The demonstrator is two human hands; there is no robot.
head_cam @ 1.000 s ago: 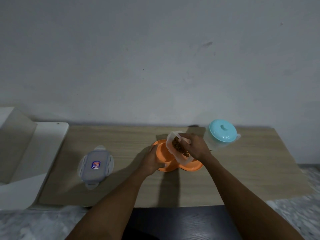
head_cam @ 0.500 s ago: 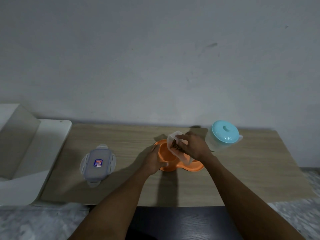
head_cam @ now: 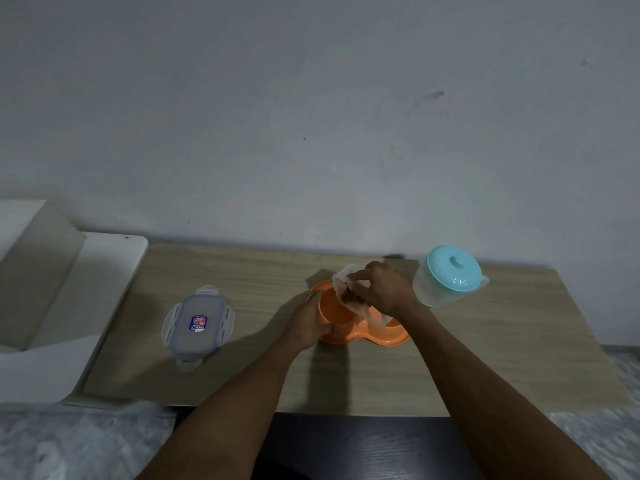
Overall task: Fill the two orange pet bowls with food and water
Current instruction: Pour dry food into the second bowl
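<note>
The food step is in hand: the clear container (head_cam: pixel 356 299) is gripped by the right hand (head_cam: pixel 382 289), fingers wrapped around it, tilted over the left orange bowl (head_cam: pixel 334 311), which is steadied by the left hand (head_cam: pixel 308 322), fingers pressed to its rim. Further tilting is required next.

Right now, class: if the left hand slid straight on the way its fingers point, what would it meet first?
The left hand already rests against the orange bowl's near rim, fingers pointing away toward the wall. Going on, it would push into that bowl first, probably; depth is hard to judge.
</note>
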